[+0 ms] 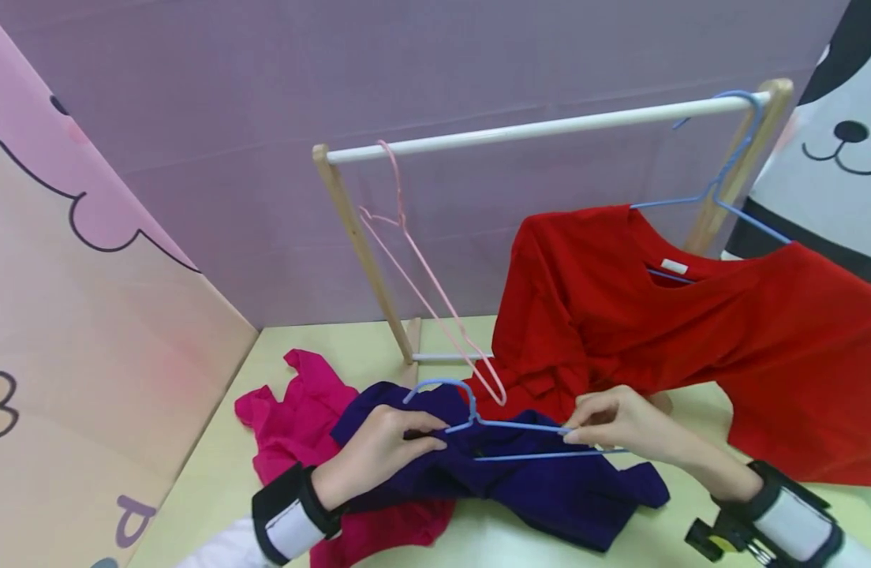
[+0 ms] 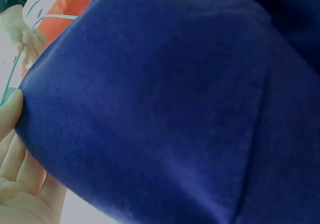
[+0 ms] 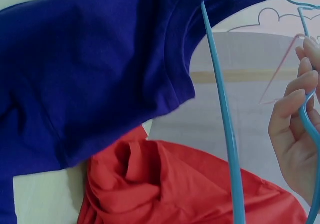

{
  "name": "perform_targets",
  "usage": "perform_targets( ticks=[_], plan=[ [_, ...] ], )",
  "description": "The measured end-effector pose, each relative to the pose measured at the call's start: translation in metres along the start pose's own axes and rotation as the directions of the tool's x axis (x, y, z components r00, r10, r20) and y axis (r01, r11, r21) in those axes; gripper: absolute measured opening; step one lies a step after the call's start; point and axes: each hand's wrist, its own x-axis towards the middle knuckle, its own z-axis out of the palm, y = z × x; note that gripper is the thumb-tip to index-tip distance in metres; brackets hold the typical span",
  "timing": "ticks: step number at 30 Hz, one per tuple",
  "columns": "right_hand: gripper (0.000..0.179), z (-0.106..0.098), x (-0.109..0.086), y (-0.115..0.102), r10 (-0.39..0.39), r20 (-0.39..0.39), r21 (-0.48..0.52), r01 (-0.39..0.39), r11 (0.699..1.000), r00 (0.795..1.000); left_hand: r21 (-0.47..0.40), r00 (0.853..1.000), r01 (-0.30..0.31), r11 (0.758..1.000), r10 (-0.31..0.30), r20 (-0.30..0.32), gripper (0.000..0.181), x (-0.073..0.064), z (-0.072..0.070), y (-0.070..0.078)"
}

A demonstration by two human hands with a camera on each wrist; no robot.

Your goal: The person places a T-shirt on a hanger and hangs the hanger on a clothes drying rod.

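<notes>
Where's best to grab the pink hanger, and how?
Probably pinch the pink hanger by its neck, just under the hook, coming from the front: the hook is over the white rail, and the bare neck hangs below, with the backdrop behind.

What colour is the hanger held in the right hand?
Blue; that hanger shows best in the head view.

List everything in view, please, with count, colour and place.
table: 1, pale yellow, below
walls: 3, grey and printed, around
rack: 1, white and wooden, on table
magenta cloth: 1, magenta, table's left
navy shirt: 1, navy, partly over magenta cloth
red shirt: 1, red, rack's right
pink hanger: 1, pink, rack's left end
upper hanger: 1, blue, inside red shirt
lower hanger: 1, blue, by navy shirt
left hand: 1, bare, pinching navy shirt
right hand: 1, bare, holding lower hanger
wristbands: 2, black and white, wrists
sleeves: 2, white, forearms
</notes>
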Motion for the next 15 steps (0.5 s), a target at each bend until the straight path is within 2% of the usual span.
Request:
perform_targets(
  ticks=[11,15],
  plan=[
    [0.007,0.022,0.01,0.008,0.016,-0.034,-0.007,-0.016,1.0,0.999,0.054,0.996,-0.061,0.997,0.064,-0.056,0.014,0.002,0.005,0.0],
    [0.004,0.03,0.013,0.011,0.034,-0.036,-0.025,-0.035,0.999,0.999,0.057,0.997,-0.054,0.997,0.057,-0.057,0.011,0.001,0.007,-0.001]
  ],
)
